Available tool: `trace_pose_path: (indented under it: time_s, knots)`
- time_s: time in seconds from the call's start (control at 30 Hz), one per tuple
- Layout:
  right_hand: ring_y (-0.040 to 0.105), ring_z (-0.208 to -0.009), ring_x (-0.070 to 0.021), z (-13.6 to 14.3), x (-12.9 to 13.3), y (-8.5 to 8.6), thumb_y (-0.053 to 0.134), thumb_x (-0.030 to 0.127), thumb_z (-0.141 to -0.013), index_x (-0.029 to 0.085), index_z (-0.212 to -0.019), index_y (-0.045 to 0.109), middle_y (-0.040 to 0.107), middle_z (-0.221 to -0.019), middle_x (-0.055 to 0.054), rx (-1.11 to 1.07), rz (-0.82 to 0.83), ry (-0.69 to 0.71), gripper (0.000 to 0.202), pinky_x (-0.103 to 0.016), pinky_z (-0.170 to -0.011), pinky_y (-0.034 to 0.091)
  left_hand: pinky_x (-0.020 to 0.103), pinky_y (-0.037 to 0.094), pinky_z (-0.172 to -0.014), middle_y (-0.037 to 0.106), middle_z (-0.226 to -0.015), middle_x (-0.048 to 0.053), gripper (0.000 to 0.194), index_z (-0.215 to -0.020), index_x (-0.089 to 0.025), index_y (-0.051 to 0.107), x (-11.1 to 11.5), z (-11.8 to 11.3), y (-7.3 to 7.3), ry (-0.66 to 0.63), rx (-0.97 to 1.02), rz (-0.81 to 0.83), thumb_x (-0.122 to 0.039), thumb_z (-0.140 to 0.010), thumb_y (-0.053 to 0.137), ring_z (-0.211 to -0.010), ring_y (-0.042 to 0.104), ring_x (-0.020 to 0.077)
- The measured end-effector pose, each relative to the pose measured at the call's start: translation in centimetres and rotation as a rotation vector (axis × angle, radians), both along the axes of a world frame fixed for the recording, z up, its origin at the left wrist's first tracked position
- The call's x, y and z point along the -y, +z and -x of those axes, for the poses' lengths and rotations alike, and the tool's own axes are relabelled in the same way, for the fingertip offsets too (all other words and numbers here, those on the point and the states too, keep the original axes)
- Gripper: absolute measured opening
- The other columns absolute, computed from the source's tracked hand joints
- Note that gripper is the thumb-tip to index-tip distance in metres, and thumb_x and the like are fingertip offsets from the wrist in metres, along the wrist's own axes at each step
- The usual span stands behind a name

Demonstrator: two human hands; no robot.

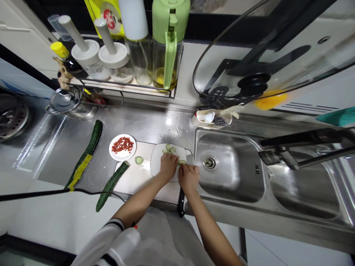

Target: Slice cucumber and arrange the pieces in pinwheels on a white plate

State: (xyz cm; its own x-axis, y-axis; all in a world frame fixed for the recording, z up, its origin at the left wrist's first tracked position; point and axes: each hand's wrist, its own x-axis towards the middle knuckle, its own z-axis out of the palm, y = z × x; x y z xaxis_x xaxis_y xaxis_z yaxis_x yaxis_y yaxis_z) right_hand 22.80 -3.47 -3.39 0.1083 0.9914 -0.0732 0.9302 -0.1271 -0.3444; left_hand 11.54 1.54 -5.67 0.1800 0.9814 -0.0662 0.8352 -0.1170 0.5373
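Observation:
My left hand (168, 165) is over a white plate (156, 160), its fingers drawn together at a cucumber slice partly hidden beneath them. Close beside it, my right hand (189, 176) pinches a cucumber slice (182, 162) at the plate's right side. Several more thin cucumber slices (169, 148) lie toward the plate's far edge. The plate rests on a pale cutting board (135, 175), where one loose round slice (139, 160) sits to the left. A black-handled knife (181, 203) lies by my right wrist, its blade mostly hidden.
A cut cucumber (112, 186) and a whole one with yellow tape (85, 155) lie leftward. Behind the board stands a small dish of red chopped pieces (122, 145). The sink (230, 166) is on the right, under a black faucet (302, 144). A condiment rack (127, 84) hangs above.

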Motion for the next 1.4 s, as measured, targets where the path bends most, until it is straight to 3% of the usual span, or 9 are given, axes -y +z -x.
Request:
trace_pose_path:
  time_s: [0.37, 0.57, 0.7, 0.87, 1.07, 1.4]
  knots:
    - [0.041, -0.091, -0.0236, 0.1, 0.1, 0.0, 0.053, 0.023, -0.085, 0.022, -0.096, 0.065, 0.063, -0.088, -0.008, 0.014, -0.027, 0.013, 0.016, -0.030, -0.061, 0.019, 0.036, 0.034, -0.084, 0.060, -0.088, 0.007, 0.021, -0.089, -0.020, 0.067, -0.1, 0.1, 0.0, -0.017, 0.024, -0.007, -0.028, -0.090, 0.048, -0.095, 0.045, 0.0226]
    - [0.040, -0.091, -0.0229, -0.1, 0.4, 0.4, 0.051, 0.024, -0.087, 0.021, -0.096, 0.066, 0.063, -0.089, -0.007, 0.004, -0.071, 0.021, 0.018, -0.031, -0.062, 0.019, 0.036, 0.035, -0.084, 0.062, -0.087, 0.007, 0.021, -0.090, -0.022, 0.068, 0.1, 1.2, 1.0, 0.007, 0.073, -0.035, -0.026, -0.090, 0.047, -0.095, 0.046, 0.0221]
    - [0.040, -0.093, -0.0235, -0.3, 0.7, 0.6, 0.050, 0.026, -0.087, 0.021, -0.097, 0.067, 0.063, -0.089, -0.007, -0.003, -0.084, 0.013, 0.020, -0.031, -0.064, 0.021, 0.034, 0.037, -0.084, 0.064, -0.090, 0.007, 0.021, -0.092, -0.021, 0.068, 0.7, 3.6, 2.6, 0.074, 0.116, -0.082, -0.025, -0.089, 0.048, -0.092, 0.049, 0.0210]
    - [0.040, -0.095, -0.0241, -0.2, 1.5, 0.7, 0.050, 0.025, -0.087, 0.021, -0.102, 0.067, 0.063, -0.092, -0.008, 0.007, -0.087, 0.018, 0.023, -0.031, -0.063, 0.022, 0.035, 0.038, -0.085, 0.065, -0.094, 0.008, 0.022, -0.101, -0.019, 0.065, 2.3, 8.6, 3.9, 0.239, 0.082, -0.126, -0.021, -0.088, 0.047, -0.090, 0.053, 0.0212]
    - [0.038, -0.101, -0.0259, 0.4, 1.7, 0.1, 0.046, 0.028, -0.091, 0.023, -0.121, 0.059, 0.060, -0.107, -0.009, 0.163, -0.087, 0.111, 0.033, -0.032, -0.066, 0.026, 0.036, 0.040, -0.084, 0.066, -0.092, 0.007, 0.019, -0.097, -0.018, 0.065, 4.0, 13.3, 2.9, 0.354, 0.019, -0.172, -0.021, -0.084, 0.050, -0.087, 0.054, 0.0226]
    - [0.038, -0.106, -0.0283, 0.9, 1.7, -0.7, 0.042, 0.027, -0.092, 0.020, -0.130, 0.051, 0.055, -0.117, -0.013, 0.315, -0.023, 0.223, 0.040, -0.036, -0.071, 0.031, 0.035, 0.039, -0.083, 0.067, -0.092, 0.007, 0.018, -0.094, -0.017, 0.065, 4.6, 15.4, 2.0, 0.411, -0.065, -0.180, -0.021, -0.084, 0.050, -0.087, 0.055, 0.0233]
